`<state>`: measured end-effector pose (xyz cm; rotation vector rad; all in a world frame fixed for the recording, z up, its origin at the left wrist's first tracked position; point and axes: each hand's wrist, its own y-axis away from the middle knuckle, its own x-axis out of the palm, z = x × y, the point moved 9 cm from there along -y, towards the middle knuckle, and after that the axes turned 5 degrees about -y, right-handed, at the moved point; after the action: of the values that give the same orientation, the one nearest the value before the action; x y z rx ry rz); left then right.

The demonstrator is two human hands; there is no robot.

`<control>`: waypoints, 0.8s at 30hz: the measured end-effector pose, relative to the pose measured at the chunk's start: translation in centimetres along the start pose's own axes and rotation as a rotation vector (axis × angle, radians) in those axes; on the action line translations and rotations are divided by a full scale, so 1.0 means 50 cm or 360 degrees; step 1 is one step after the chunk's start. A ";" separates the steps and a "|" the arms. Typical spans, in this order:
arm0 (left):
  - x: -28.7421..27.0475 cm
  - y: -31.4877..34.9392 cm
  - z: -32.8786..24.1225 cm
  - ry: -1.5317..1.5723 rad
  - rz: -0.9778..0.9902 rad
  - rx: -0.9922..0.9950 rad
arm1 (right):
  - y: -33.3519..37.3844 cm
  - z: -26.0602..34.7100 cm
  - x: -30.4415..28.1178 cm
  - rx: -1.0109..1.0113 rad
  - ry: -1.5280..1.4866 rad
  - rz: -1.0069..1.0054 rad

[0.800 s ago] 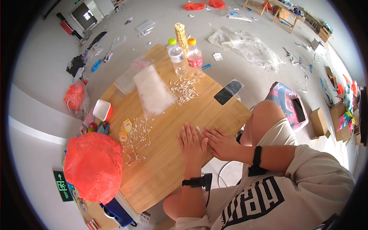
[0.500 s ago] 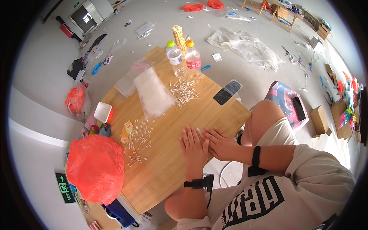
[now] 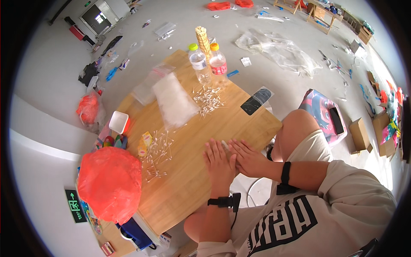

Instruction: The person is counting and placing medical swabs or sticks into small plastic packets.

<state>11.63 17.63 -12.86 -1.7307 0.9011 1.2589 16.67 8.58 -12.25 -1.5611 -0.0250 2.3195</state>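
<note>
remotely, i watched left hand (image 3: 221,165) and right hand (image 3: 253,161) lie flat against one pale bundle (image 3: 225,146), nearer than the white packet (image 3: 174,100); any pinch, i couldn't tell. swabs (image 3: 208,102) beside the packet lay unbundled.

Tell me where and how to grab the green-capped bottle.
Probably best around the mid-body of the green-capped bottle, with the left hand coming from the bottle's left: it stands upright, its round body suits wrapped fingers, and the orange-capped bottle crowds its right, with the tan ridged column behind.
</note>
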 end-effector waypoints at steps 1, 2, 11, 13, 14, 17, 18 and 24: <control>0.003 0.000 0.001 -0.0013 0.0001 0.0010 | 0.000 -0.002 0.001 -0.0012 -0.0006 -0.0009; 0.004 0.001 0.004 -0.0028 -0.0006 0.0005 | 0.000 -0.006 -0.001 -0.0022 -0.0159 -0.0027; 0.014 0.001 0.002 -0.0064 0.0087 0.0015 | -0.009 -0.153 -0.046 0.0648 -0.2324 -0.0624; 0.010 0.000 -0.002 -0.0056 0.0075 0.0031 | -0.025 -0.139 -0.119 0.0606 -0.2578 -0.0604; 0.010 -0.001 -0.005 -0.0065 0.0072 0.0033 | -0.040 -0.110 -0.159 0.0436 -0.2665 -0.0487; 0.014 -0.004 -0.003 -0.0059 0.0048 0.0038 | -0.058 -0.032 -0.302 0.0058 -0.2864 -0.0220; 0.019 -0.002 0.006 -0.0119 0.0040 0.0034 | -0.059 0.010 -0.355 -0.0144 -0.2976 -0.0052; -0.044 -0.022 -0.063 0.0279 0.0541 -0.0161 | -0.025 0.169 -0.680 -0.1584 -0.3087 0.0398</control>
<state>13.31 15.49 -9.95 -1.8420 1.2968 1.4041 20.78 1.37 21.79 1.1953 -1.5358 3.0435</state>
